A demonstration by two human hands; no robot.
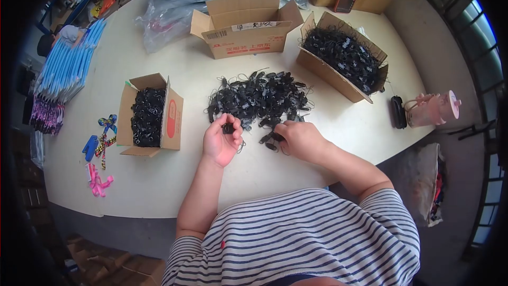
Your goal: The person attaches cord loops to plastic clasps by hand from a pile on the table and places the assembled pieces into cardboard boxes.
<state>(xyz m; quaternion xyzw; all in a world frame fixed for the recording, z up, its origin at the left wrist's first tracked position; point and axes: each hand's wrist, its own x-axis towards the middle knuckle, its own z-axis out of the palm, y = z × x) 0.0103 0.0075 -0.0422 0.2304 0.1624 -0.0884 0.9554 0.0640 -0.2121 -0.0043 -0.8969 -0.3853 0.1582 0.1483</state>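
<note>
The left hand (218, 145) is palm up, its fingers half curled round a black piece (228, 128); how many pieces it holds cannot be told. The right hand (304, 140) is palm down with thumb and fingers drawn nearly together among loose pieces (271, 146); whether the fingertips have hold of one is hidden.

The pile (259, 95) of black pieces with thin loops lies just beyond both hands, in the middle of the frame, and is longer from side to side than from front to back. Its near left edge is by the left fingers. The loose pieces lie at its near edge, just left of the right fingers in the frame, so the right hand is the nearer to them; the lowest ones slant down toward the lower right.

Left of the left hand stands the small box (173, 119), flaps open, full of black pieces. At the upper right, the long box (330, 77) sits at a slant, heaped with the same. At the upper centre, beyond the pile, is the printed box (248, 42), flaps up; its inside cannot be made out. All these stand on the table (143, 190).
</note>
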